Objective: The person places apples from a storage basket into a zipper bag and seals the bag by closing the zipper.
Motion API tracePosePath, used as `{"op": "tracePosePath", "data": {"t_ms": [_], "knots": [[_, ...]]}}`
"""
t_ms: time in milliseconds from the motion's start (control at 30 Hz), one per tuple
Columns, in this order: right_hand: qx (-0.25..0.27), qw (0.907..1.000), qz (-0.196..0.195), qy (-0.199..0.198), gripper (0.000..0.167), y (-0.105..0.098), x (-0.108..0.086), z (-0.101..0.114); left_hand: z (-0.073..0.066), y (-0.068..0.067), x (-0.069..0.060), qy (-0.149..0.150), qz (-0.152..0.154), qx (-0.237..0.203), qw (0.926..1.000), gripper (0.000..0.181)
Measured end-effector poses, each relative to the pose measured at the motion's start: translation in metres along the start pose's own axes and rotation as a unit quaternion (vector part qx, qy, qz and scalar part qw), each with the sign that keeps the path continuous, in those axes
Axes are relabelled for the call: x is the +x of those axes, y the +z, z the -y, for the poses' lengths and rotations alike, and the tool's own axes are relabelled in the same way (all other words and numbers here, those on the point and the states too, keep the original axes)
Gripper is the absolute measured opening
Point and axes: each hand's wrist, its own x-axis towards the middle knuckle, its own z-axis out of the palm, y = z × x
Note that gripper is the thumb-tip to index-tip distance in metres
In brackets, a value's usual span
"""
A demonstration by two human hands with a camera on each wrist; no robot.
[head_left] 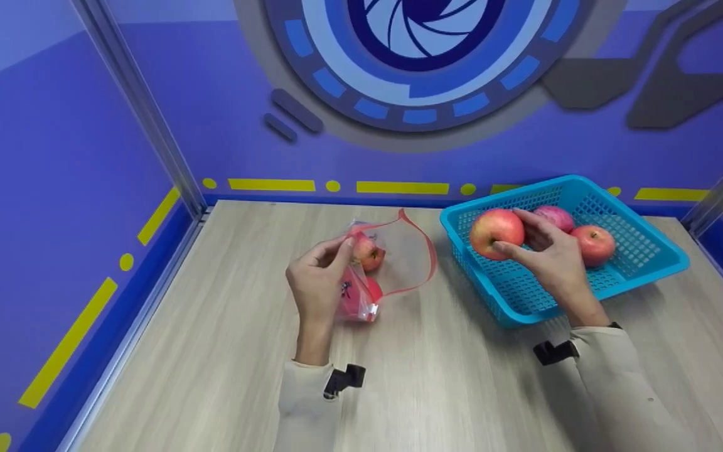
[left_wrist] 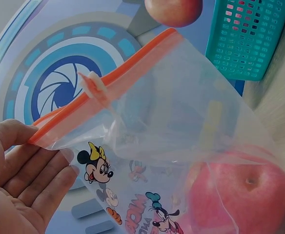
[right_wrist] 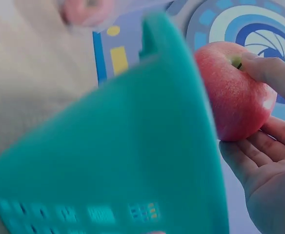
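Observation:
My left hand (head_left: 319, 274) pinches the orange-red rim of a clear zip bag (left_wrist: 132, 122) printed with cartoon characters. The bag's mouth gapes toward the right, and a zip slider (left_wrist: 94, 87) shows on its rim. Apples (left_wrist: 245, 190) lie inside the bag, partly hidden by the film and the hand. My right hand (head_left: 550, 254) grips a red-yellow apple (head_left: 497, 233) between thumb and fingers, above the left side of a blue-green basket (head_left: 506, 314). In the right wrist view the thumb presses near the stem hollow of that apple (right_wrist: 233, 92).
Two more apples, one pinkish (head_left: 555, 218) and one red (head_left: 594, 245), sit in the basket behind the right hand. The basket stands at the right of the wooden table (head_left: 437, 389). Blue printed panels (head_left: 223, 94) wall the back and sides.

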Motion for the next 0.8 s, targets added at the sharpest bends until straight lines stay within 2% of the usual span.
{"op": "tracePosePath", "data": {"t_ms": [433,600,800], "knots": [[0.063,0.9969,-0.032,-0.034,0.065,0.030,-0.007,0.013,-0.001,-0.001,0.000,-0.012,0.003,-0.010,0.9999,0.012],[0.097,0.9938,-0.031,-0.043,0.063,0.040,-0.009,0.017,-0.001,-0.001,0.000,-0.010,0.001,-0.005,0.9999,0.012],[0.102,0.9935,-0.022,-0.045,0.065,0.055,-0.015,0.024,-0.003,-0.001,-0.001,-0.015,0.004,-0.007,0.9999,0.013]]}}
